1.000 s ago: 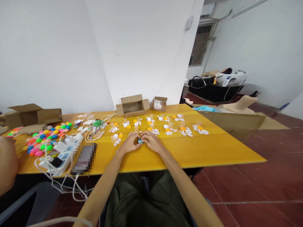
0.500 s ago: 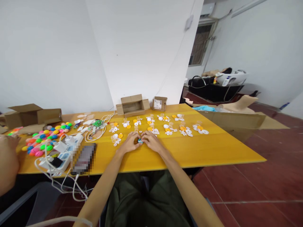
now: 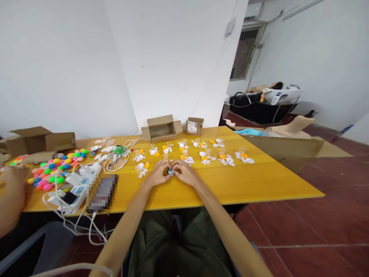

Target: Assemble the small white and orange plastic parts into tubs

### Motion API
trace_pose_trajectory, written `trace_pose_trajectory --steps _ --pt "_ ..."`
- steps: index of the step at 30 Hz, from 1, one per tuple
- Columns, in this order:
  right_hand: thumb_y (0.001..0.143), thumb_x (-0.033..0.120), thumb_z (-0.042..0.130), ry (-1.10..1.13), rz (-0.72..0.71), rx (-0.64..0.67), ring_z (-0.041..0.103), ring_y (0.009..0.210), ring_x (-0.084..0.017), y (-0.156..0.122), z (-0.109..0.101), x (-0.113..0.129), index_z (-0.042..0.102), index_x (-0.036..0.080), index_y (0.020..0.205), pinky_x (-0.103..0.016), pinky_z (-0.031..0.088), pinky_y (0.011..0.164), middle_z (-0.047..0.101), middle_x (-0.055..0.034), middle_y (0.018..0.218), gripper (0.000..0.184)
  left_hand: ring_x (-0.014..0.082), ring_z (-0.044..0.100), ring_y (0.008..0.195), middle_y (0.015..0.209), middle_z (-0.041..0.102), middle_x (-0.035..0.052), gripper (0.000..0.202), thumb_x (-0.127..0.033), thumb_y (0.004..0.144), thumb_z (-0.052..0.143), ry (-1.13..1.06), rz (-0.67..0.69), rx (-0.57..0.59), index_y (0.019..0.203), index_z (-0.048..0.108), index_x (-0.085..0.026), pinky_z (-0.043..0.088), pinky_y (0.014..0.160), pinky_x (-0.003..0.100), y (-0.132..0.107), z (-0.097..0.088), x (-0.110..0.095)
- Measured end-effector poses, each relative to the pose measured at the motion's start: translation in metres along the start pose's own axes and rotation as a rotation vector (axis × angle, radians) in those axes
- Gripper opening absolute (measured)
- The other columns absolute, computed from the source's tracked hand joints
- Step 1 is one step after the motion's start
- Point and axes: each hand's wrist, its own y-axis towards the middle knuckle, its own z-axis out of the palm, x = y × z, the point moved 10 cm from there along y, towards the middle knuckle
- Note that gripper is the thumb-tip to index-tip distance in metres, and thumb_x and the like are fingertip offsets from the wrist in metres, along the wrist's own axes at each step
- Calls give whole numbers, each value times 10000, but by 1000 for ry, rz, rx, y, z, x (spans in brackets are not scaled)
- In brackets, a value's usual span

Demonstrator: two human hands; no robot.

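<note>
Edges of the yellow surface (image 3: 253,188) give the hands most room on the right, where open wood stretches from the right hand (image 3: 186,174) to a slanting side that ends in a pointed near corner. A narrower strip lies between the hands and the near edge, which runs just above the person's lap (image 3: 178,246). Left of the left hand (image 3: 157,175), a phone (image 3: 102,193) and a power strip (image 3: 89,177) take up the wood, with a white cable (image 3: 88,232) looping down over the edge.

Fingers of both hands meet and pinch a small blue piece (image 3: 170,172), held between them near the middle of the surface; whether it touches the wood, I cannot tell.

Just beyond the fingertips, groups of clear cups, orange discs (image 3: 212,142) and small white pieces (image 3: 189,159) spread in rows, so reaching forward meets them at once. Behind these stand an open cardboard box (image 3: 163,131) and a smaller labelled box (image 3: 194,126). Farther left lie coloured balls (image 3: 47,187), near a co-worker's arm (image 3: 13,196). Past the right side is a large carton (image 3: 282,150).
</note>
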Motion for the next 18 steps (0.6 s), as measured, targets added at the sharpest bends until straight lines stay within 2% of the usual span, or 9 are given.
trace_pose_trajectory --steps 18 --pt "786 64 615 18 22 -2 633 952 -196 0 0 -2 647 232 712 -362 495 889 669 -36 989 186 236 566 1007 969 633 21 64 -290 855 624 -8 7 1 897 596 -251 446 974 414 0 -1 -2"
